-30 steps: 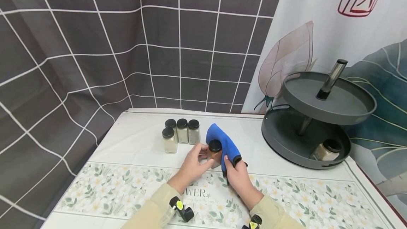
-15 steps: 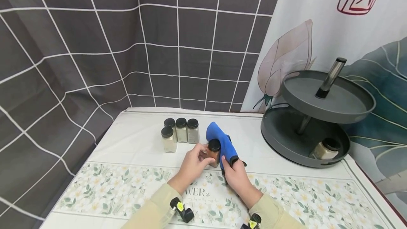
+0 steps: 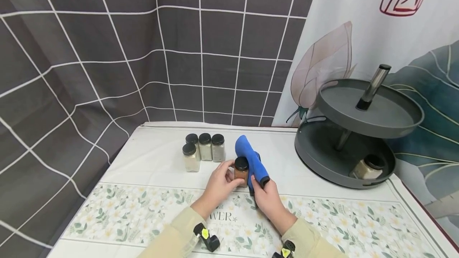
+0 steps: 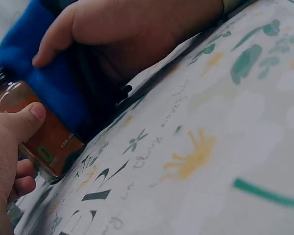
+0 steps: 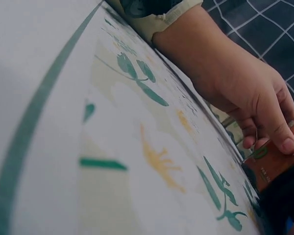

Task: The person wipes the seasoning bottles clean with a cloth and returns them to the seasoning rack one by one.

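My left hand (image 3: 218, 184) pinches a square glass spice jar (image 3: 241, 175) between thumb and fingers. The jar has a black lid and reddish-brown contents, and its printed label faces the left wrist view. Against the jar's right side lies a blue cloth (image 3: 252, 161) with black edging, gripped by my right hand (image 3: 268, 198). In the left wrist view, the jar (image 4: 56, 147) stands close to the tabletop, with the cloth (image 4: 24, 44) behind it. The right wrist view catches only part of the jar (image 5: 279, 156); the right hand's fingers are mostly out of sight there.
Several black-lidded jars (image 3: 205, 148) with pale contents stand grouped to the left of my hands. A grey two-tier round tray (image 3: 312, 166) is at the right, with one tilted jar (image 3: 367, 169) on its lower level. A grid-patterned curtain (image 3: 222, 67) hangs behind the table.
The cloth has shifted slightly along the jar's right side, its top end now a little farther back. The left hand keeps its hold on the jar, which has barely moved.
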